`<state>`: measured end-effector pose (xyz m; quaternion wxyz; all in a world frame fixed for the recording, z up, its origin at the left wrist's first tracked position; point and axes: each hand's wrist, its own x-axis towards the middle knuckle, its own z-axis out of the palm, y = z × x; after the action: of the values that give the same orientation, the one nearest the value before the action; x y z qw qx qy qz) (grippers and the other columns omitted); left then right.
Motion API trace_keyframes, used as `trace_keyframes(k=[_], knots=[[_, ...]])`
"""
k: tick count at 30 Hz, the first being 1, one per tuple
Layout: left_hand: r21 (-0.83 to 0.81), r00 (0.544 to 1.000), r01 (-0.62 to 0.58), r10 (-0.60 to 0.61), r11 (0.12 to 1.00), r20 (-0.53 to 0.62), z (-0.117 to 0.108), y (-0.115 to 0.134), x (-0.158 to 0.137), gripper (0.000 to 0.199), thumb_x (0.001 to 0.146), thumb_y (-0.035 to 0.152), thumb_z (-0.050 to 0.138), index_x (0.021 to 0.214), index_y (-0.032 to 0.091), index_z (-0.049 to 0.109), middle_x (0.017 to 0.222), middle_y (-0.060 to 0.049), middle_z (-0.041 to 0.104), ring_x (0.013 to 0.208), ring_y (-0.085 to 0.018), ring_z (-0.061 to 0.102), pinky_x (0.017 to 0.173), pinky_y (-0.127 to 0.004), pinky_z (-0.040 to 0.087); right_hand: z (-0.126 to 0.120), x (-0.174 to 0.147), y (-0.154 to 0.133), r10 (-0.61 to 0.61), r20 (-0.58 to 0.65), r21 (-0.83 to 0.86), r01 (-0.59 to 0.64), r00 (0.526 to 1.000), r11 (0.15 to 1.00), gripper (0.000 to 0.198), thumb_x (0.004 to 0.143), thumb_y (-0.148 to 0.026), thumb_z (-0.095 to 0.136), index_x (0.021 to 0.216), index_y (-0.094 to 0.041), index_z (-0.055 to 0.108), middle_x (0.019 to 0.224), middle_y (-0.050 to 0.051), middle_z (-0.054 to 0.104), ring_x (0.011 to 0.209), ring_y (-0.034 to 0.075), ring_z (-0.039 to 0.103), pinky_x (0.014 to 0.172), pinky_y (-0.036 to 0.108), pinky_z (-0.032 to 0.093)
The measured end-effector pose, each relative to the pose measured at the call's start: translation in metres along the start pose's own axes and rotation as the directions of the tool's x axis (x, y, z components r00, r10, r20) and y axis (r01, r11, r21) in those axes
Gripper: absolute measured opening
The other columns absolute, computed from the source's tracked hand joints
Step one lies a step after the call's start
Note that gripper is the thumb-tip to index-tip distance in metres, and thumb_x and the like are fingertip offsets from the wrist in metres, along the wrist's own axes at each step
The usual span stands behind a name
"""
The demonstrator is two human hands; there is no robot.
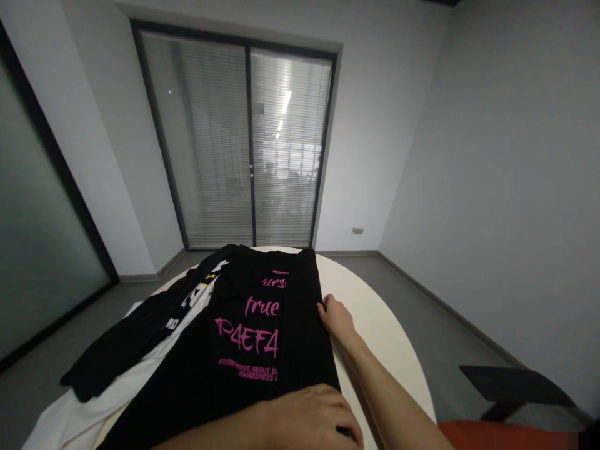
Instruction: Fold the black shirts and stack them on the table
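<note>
A black T-shirt (pixel 253 319) with pink lettering lies spread on a round, pale table (pixel 384 337). Its right part is folded over, cutting off the printed words. My right hand (pixel 336 317) pinches the shirt's right edge at about mid-length. Closer to me, my left hand (pixel 319 412) reaches across the lower part of the shirt. Its fingers curl at the same edge, with a bit of dark cloth showing between them; the fingertips are partly hidden.
Left of the shirt lies another black garment (pixel 135 328) with white and yellow print, with white cloth (pixel 70 419) beside and under it. A red chair seat (pixel 506 436) with a black armrest (pixel 515 384) stands at lower right. Glass panels with blinds (pixel 201 144) are behind the table.
</note>
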<state>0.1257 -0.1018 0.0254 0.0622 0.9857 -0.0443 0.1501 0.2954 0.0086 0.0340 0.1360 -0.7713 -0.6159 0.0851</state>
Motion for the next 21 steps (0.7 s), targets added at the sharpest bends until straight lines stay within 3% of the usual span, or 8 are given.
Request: trace_keyframes(k=[8,13,17,21], knots=[[0.003,0.999,-0.003,0.003,1.000,-0.049,0.024,0.000,0.048,0.023,0.100,0.038,0.048,0.113,0.027,0.063,0.119,0.003,0.067,0.112,-0.017,0.060,0.098,-0.030,0.044,-0.004,0.024,0.037,0.067,0.053,-0.017,-0.066,0.996,0.998,0.026,0.093,-0.038,0.051,0.108,-0.018,0.061,0.111,0.013,0.070,0.101,0.025,0.067,0.072,0.029,0.044],[0.043,0.999,0.036,-0.037,0.998,0.014,0.033,0.003,0.081,0.024,0.098,0.039,0.052,0.113,0.027,0.066,0.109,0.000,0.070,0.106,-0.018,0.063,0.095,-0.031,0.047,-0.017,0.041,0.058,0.060,0.117,-0.022,-0.058,0.991,0.998,0.026,0.088,-0.040,0.059,0.095,-0.017,0.069,0.103,0.013,0.073,0.097,0.025,0.068,0.071,0.028,0.044],[0.032,0.996,-0.073,0.072,0.997,0.053,0.027,0.004,0.065,0.034,0.101,0.029,0.044,0.132,0.027,0.058,0.136,0.000,0.060,0.132,-0.019,0.050,0.107,-0.033,0.043,-0.019,0.058,0.056,0.047,0.159,-0.013,-0.045,0.986,0.999,0.042,0.088,-0.054,0.057,0.079,-0.016,0.072,0.093,0.015,0.075,0.091,0.027,0.070,0.071,0.029,0.046],[-0.117,0.996,0.003,0.007,0.993,0.087,0.038,0.011,0.031,0.051,0.101,0.025,0.035,0.152,0.024,0.034,0.154,0.001,0.043,0.148,-0.019,0.027,0.113,-0.037,0.041,-0.013,0.076,0.038,0.067,0.116,-0.013,-0.066,0.991,0.998,0.049,0.093,-0.056,0.048,0.098,-0.014,0.072,0.109,0.019,0.072,0.103,0.029,0.068,0.079,0.032,0.048]])
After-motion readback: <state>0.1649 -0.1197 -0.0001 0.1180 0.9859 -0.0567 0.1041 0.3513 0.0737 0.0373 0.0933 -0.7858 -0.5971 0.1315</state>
